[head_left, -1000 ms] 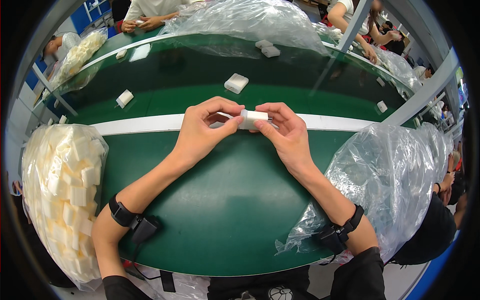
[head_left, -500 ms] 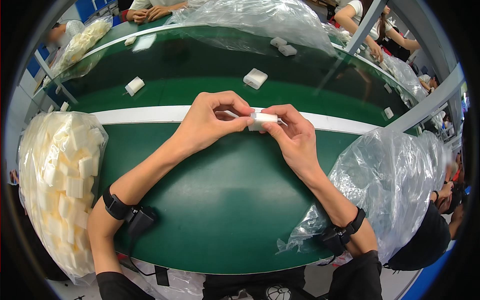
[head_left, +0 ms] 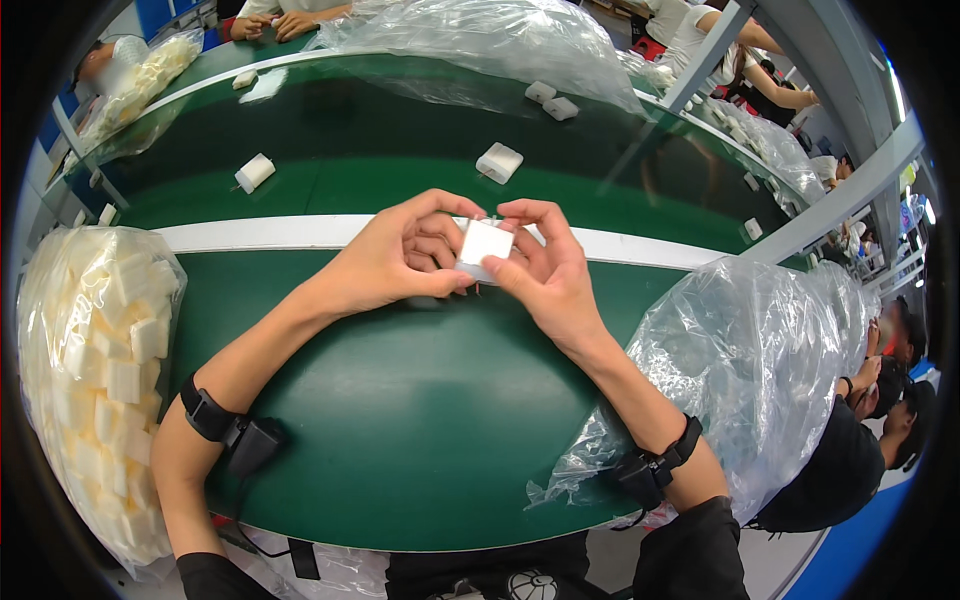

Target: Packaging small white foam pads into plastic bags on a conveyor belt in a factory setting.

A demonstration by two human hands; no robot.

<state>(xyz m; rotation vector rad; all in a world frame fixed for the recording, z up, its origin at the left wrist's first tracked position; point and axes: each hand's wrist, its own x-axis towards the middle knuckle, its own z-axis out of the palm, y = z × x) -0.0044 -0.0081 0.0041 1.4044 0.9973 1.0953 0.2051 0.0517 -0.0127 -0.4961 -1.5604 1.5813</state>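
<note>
Above the near edge of the raised white strip, I hold a small white plug adapter (head_left: 488,243) between both hands, its broad square face up and thin pins at its far edge. My left hand (head_left: 385,250) curls around its left side, thumb near the lower left corner and index finger near the top. My right hand (head_left: 555,275) is closed on its right side, with the thumb pressed on the lower part of the face and the index finger arched over the far end. The fingertips behind the adapter are hidden.
A clear bag (head_left: 95,390) full of white blocks stands left; a crumpled clear bag (head_left: 735,370) lies right. Beyond the white strip (head_left: 270,233), several similar adapters (head_left: 499,162) lie on the green belt (head_left: 390,150). A large clear bag and other people are around the far side.
The adapter has turned in my hands, from lying sideways with pins to the right to broad face up with pins away from me. The whole view has shifted slightly.
</note>
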